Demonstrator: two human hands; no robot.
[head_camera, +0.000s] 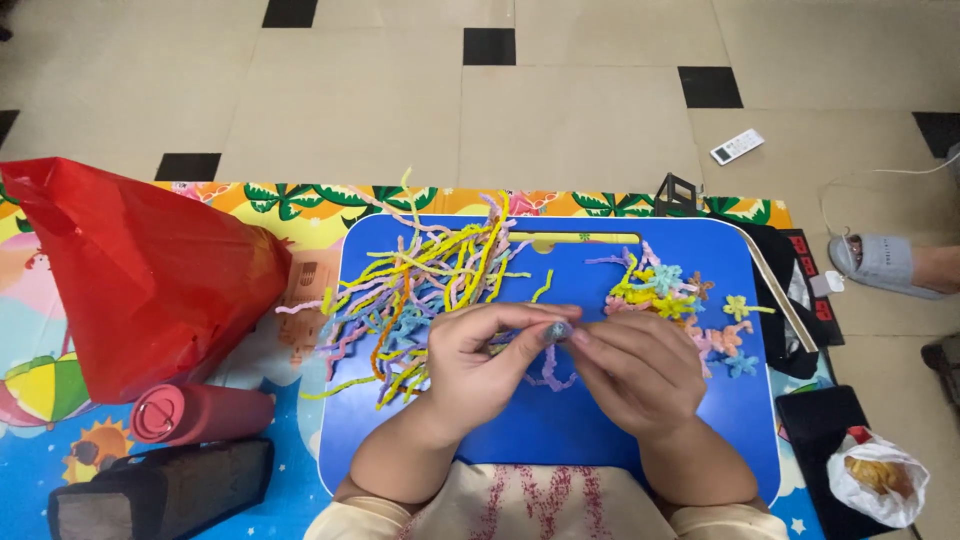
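Observation:
My left hand (480, 360) and my right hand (635, 365) meet over a blue lap table (560, 430), fingertips pinched together on a small grey-blue fuzzy piece (557, 331). A lilac fuzzy strand (549, 375) hangs just below the fingers. A loose heap of pastel fuzzy strands (420, 285) in yellow, pink, blue and orange lies to the left of my left hand. To the right of my right hand sits a cluster of small twisted flower shapes (675, 295) in the same colours.
A red plastic bag (140, 275), a pink bottle (200, 412) and a black case (160, 490) lie left on the patterned play mat (300, 205). At right are a white bag of snacks (880, 480), a white remote (737, 146) on the tiled floor and another person's slippered foot (885, 262).

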